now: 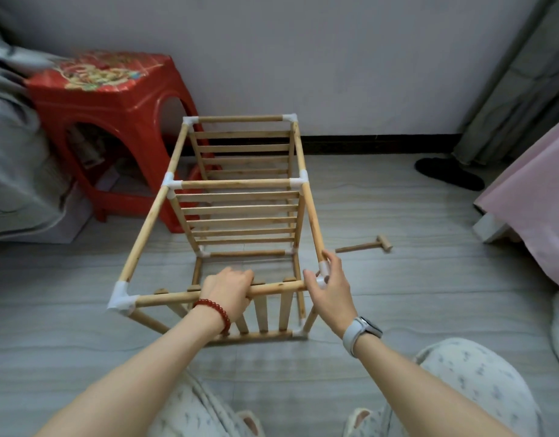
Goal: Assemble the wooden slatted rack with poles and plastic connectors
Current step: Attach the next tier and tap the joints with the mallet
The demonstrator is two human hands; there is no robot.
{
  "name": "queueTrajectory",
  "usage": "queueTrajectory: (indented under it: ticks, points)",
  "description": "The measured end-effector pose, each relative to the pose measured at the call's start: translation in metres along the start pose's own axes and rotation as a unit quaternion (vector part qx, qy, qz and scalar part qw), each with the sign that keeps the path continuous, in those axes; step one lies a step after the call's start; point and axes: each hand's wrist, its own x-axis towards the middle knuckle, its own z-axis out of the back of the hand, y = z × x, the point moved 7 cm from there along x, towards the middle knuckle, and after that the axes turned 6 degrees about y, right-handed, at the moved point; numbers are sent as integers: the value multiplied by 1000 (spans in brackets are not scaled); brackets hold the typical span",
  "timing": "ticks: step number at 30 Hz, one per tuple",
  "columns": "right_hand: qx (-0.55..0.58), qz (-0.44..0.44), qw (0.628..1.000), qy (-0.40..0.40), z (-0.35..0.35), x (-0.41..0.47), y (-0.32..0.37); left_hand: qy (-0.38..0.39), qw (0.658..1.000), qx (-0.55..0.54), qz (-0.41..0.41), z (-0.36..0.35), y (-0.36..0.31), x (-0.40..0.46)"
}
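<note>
Wooden slatted rack point(240, 197) lies on its side on the floor just right of the red stool point(114, 121), nearly whole. We judge we're seating its near right connector point(324, 267): our left hand point(229, 290) grips the near pole point(177, 298), our right hand point(330, 287) curls round that corner, which next wants a firm push home.

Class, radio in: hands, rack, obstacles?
Left hand grips rack near rail. Right hand at corner connector. Mallet on floor, apart.
</note>
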Motion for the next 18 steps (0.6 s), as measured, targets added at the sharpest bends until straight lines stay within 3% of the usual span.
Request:
queueTrajectory:
  ticks: [3, 7, 13, 18]
  points:
    - [-27, -15, 1000, -2, 3, 1, 9, -6, 1000, 19, -12, 11, -2, -2]
    - [-11, 10, 997, -78, 26, 4, 46, -97, 995, -11, 7, 53, -3, -6]
    - [31, 167, 968, -185, 84, 23, 162, -275, 961, -9, 26, 185, 11, 12]
    - [19, 240, 933, -267, 125, 45, 249, -343, 937, -46, 52, 288, 23, 33]
